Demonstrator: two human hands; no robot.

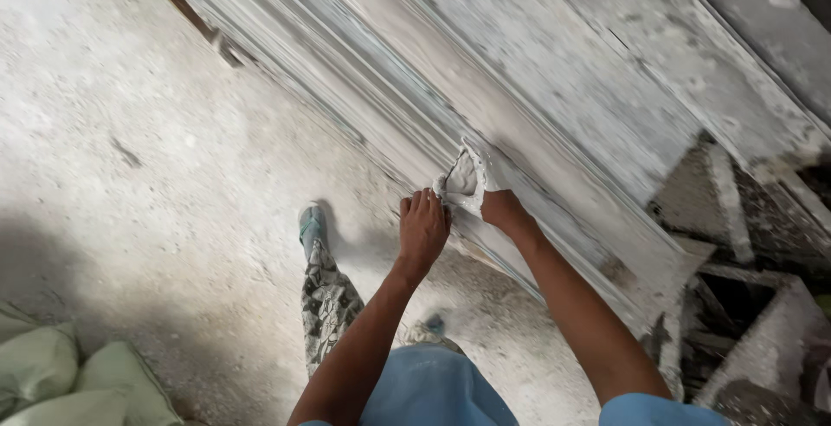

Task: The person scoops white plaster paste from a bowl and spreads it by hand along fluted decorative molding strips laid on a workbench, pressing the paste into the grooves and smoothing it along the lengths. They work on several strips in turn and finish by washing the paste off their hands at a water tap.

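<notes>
Both hands (421, 229) (502, 209), fingers seemingly closed on a plaster-caked rag (463, 179), press against dusty moulding (537, 106) above concrete floor (130, 149).

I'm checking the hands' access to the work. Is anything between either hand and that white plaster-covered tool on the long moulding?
Nothing visible. The right hand already grips the plaster-covered tool against the long moulding, and the left hand touches its lower edge.

Dusty grey concrete floor (130, 175) carries everything. Long plaster-coated moulding bench (537, 88) runs diagonally across it; pale green sacks (61, 374) lie well left of the bench, and grey concrete blocks (762, 331) sit just right of it.
</notes>
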